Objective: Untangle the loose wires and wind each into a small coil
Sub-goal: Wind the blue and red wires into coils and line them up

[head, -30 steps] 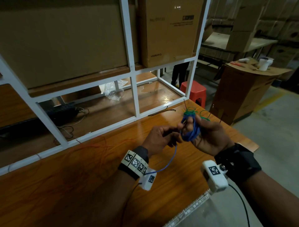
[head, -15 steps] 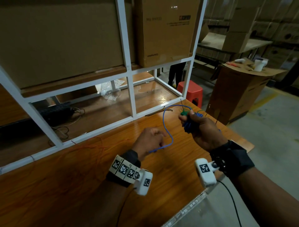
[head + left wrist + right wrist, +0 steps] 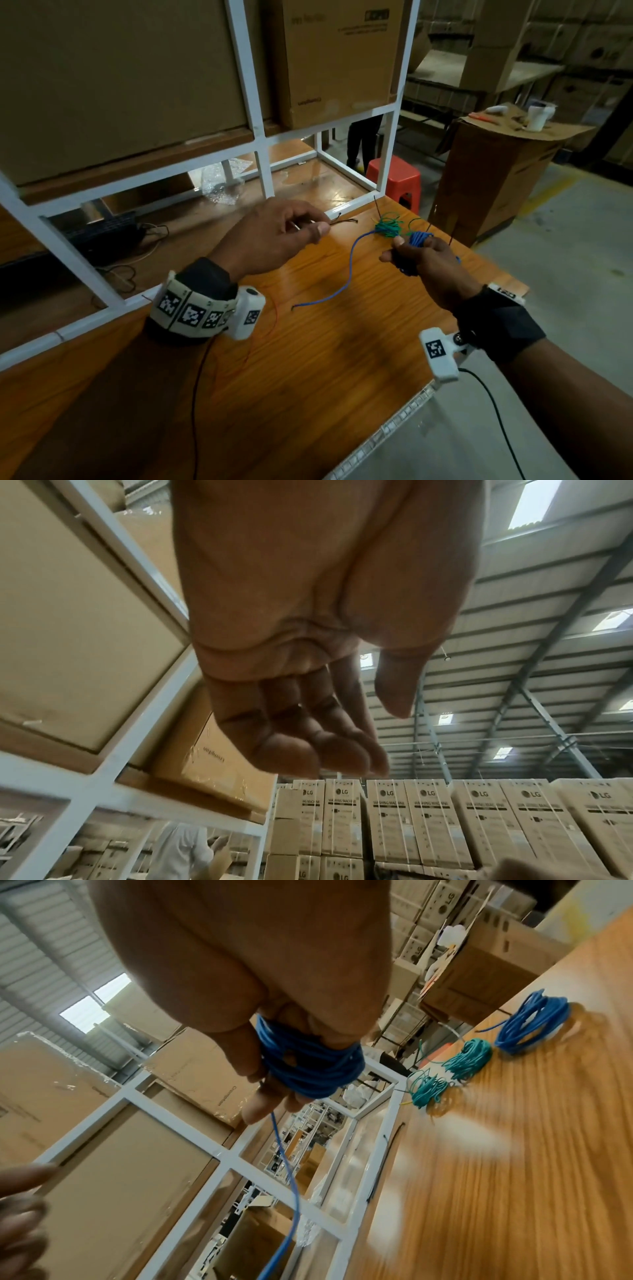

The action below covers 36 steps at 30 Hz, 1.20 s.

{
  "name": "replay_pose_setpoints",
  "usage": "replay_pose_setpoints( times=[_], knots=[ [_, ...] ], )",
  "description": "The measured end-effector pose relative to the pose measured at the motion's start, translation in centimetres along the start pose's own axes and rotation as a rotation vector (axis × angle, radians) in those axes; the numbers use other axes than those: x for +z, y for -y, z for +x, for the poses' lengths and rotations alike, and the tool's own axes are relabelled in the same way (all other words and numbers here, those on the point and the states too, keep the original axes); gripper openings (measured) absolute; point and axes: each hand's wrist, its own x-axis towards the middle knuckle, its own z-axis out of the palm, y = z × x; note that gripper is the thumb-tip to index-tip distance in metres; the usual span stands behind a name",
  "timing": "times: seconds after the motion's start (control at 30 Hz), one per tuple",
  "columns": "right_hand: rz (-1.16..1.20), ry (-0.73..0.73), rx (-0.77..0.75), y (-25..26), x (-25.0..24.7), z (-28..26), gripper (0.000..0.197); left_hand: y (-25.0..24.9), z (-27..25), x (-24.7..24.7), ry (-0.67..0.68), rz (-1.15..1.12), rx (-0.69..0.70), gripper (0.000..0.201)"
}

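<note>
Right hand (image 3: 431,263) curled round a blue wire coil (image 3: 308,1066) wound on its fingers, loose tail (image 3: 346,274) trailing down onto the wooden table (image 3: 342,359). Left hand (image 3: 270,236) raised, empty — fingers loosely bent. Beyond, on the table — two green coils (image 3: 452,1069) and another blue coil (image 3: 531,1023).

"LG" and "WASHING MACHINE" on stacked cartons (image 3: 424,821).
</note>
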Motion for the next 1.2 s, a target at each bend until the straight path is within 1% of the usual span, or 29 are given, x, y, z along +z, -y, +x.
replay_pose_setpoints(
  times=[0.07,0.1,0.17,0.3,0.33,0.4,0.47,0.5,0.53,0.57,0.63,0.67,0.73,0.87,0.93,0.97,1.03,1.1,1.13,1.2],
  knots=[
    [0.011,-0.034,0.015,-0.1,-0.6,0.0,0.022,-0.8,0.4,-0.4,-0.015,-0.099,0.012,0.017],
    [0.03,-0.018,0.034,-0.2,-0.8,0.0,0.022,-0.9,0.9,0.1,-0.02,-0.128,0.007,0.016],
    [0.057,0.052,0.063,-0.2,-0.6,-0.1,0.022,-0.2,2.6,2.5,0.004,-0.101,-0.017,0.018],
    [0.053,0.148,0.059,-0.1,0.0,-0.7,0.021,3.5,5.1,8.6,0.068,0.016,-0.105,0.038],
    [0.051,0.171,0.064,-0.2,0.0,-0.9,0.021,4.4,5.3,9.7,0.082,0.016,-0.1,0.038],
    [0.086,0.211,0.076,-0.3,-0.1,-1.3,0.022,5.3,5.1,11.0,0.075,-0.101,-0.078,0.029],
    [0.169,0.244,0.1,-0.4,-0.6,-1.5,0.02,5.7,5.0,11.3,0.03,-0.224,-0.054,0.022],
    [0.194,0.269,0.113,-0.6,-0.9,-1.5,0.021,5.8,5.2,11.1,-0.001,-0.244,-0.036,0.02],
    [0.196,0.314,0.129,-0.8,-1.2,-1.4,0.024,5.7,5.4,10.9,-0.027,-0.242,-0.016,0.018],
    [0.191,0.396,0.155,-1.1,-1.4,-1.3,0.03,5.5,5.7,10.7,-0.037,-0.236,0.009,0.018],
    [0.171,0.608,0.214,-1.8,-1.4,-1.2,0.044,4.8,6.3,10.5,-0.013,-0.214,0.067,0.018],
    [0.168,0.689,0.22,-2.0,-1.2,-1.2,0.046,4.4,6.5,10.6,0.003,-0.204,0.09,0.018],
    [0.244,0.763,0.187,-2.3,-0.8,-1.2,0.042,3.9,6.6,10.8,0.009,-0.251,0.092,0.018],
    [0.521,0.83,0.099,-1.6,-0.9,-0.9,0.028,4.0,5.6,11.5,-0.027,-0.498,-0.051,0.017],
    [0.674,0.79,0.067,-1.1,-0.8,-0.6,0.022,3.8,4.7,12.5,0.0,-0.543,-0.071,0.013],
    [0.742,0.726,0.053,-0.9,-0.5,-0.3,0.02,3.5,4.2,13.1,0.026,-0.528,-0.081,0.015],
    [0.815,0.529,0.053,-0.6,0.3,0.2,0.021,3.0,3.3,14.3,0.085,-0.421,-0.137,0.019],
    [0.72,0.336,0.017,-0.7,1.2,0.8,0.024,2.8,2.7,14.9,0.168,-0.405,-0.23,0.014],
    [0.656,0.257,-0.007,-1.1,1.6,1.1,0.026,2.7,2.4,14.9,0.223,-0.423,-0.287,0.022],
    [0.553,0.155,-0.031,-2.3,2.1,1.7,0.03,2.6,1.6,14.4,0.358,-0.495,-0.395,0.038]
  ],
)
